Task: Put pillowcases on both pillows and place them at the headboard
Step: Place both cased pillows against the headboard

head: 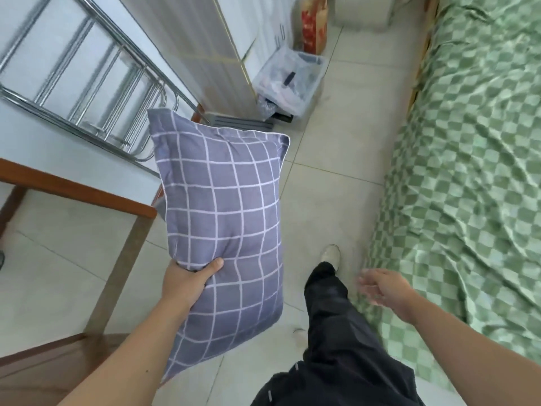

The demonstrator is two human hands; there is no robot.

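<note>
Here your left hand (190, 278) grips a pillow (225, 227) by its left edge, thumb pressed into the front of the fabric and the fingers wrapped out of sight behind it. The pillow is already in its pillowcase, grey-blue with a grid of thin white lines, and it hangs in the air in front of you, upright and slightly tilted. Most of it rises above and to the right of your hand, while the lower corner drops down beside your forearm. It touches nothing but your hand.

Your right hand (383, 287) is out to the right, holding nothing, fingers loosely spread and blurred, hovering near the near edge of the bed (468, 171). The bed runs along the right side, covered in a green checked sheet with wrinkles across it; the pillow is well apart from it, across the tiled floor (336, 142).

Your leg in dark trousers and a pale shoe (330, 254) is planted on the floor between the pillow and the bed. On the left stands a wooden table (87, 191) with a metal rack (87, 83) on it. Farther away, against the wall, a clear plastic box (289, 80) sits on the floor.
</note>
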